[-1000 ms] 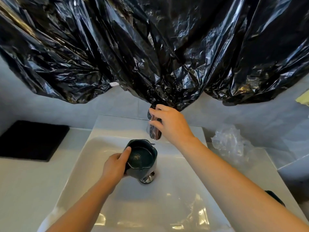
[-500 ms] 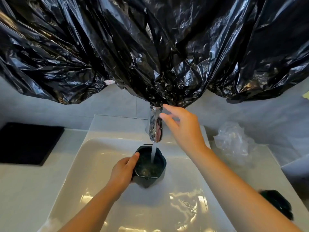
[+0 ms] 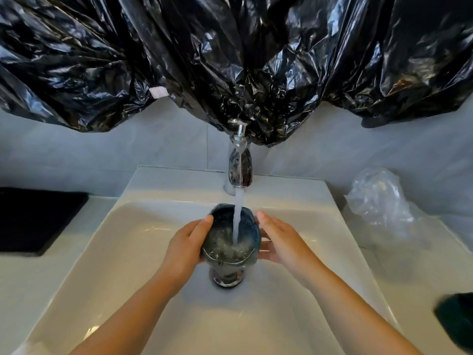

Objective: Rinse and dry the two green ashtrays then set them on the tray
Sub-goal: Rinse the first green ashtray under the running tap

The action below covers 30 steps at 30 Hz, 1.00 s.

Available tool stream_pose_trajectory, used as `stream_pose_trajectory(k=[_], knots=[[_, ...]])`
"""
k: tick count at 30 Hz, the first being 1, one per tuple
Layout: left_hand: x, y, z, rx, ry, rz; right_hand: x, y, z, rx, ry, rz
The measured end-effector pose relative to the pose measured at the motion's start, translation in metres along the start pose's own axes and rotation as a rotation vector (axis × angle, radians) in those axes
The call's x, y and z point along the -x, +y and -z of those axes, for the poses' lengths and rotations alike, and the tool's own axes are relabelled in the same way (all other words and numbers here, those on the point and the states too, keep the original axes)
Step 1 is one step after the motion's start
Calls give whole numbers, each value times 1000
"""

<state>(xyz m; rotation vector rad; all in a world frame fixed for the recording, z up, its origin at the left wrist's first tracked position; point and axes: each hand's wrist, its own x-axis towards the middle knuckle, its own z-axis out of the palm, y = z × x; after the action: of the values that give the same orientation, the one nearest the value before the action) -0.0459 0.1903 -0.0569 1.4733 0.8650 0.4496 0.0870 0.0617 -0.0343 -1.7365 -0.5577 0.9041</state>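
Note:
A dark green ashtray is held over the white sink, right under the chrome tap. Water streams into it and foams inside. My left hand grips its left side, thumb along the rim. My right hand cups its right side, fingers spread along the wall. The chrome drain shows just below the ashtray. A second dark green ashtray lies on the counter at the far right edge, partly cut off. A black tray lies on the counter at the left.
Crumpled black plastic sheeting hangs across the whole top of the view, down to the tap's handle. A clear plastic bag sits on the counter right of the sink. Grey tiled wall behind.
My right hand left the tap handle and came down to the ashtray's right side. Water now runs in a full stream. The ashtray sits a little higher and closer under the spout.

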Motion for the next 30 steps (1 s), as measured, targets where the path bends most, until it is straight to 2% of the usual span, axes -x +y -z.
stream_pose_trajectory(k=[4,8,10,11,13,14,16,19,23,26,30], knots=[[-11,-15,-2,82,-78,25,-4,24,-11,-128,-41,-8],[-15,-15,-4,139,-187,89,0,26,-5,-89,-79,22],[-9,-12,-2,80,-220,76,5,25,-7,-49,-41,64],[-10,-10,2,-17,-198,28,9,25,-9,3,16,106],[-14,-2,16,-239,-1,-147,12,26,-10,264,184,282],[-16,2,24,-276,116,-224,13,26,-9,420,262,382],[-18,8,34,-247,218,-280,18,24,-6,627,375,503],[-20,4,35,-304,154,-258,26,18,-6,781,465,593],[-20,11,35,-315,152,-291,25,10,1,1164,640,703],[-20,12,36,-312,165,-314,26,6,7,1133,718,717],[-22,13,33,-329,151,-326,24,14,10,826,684,644]])
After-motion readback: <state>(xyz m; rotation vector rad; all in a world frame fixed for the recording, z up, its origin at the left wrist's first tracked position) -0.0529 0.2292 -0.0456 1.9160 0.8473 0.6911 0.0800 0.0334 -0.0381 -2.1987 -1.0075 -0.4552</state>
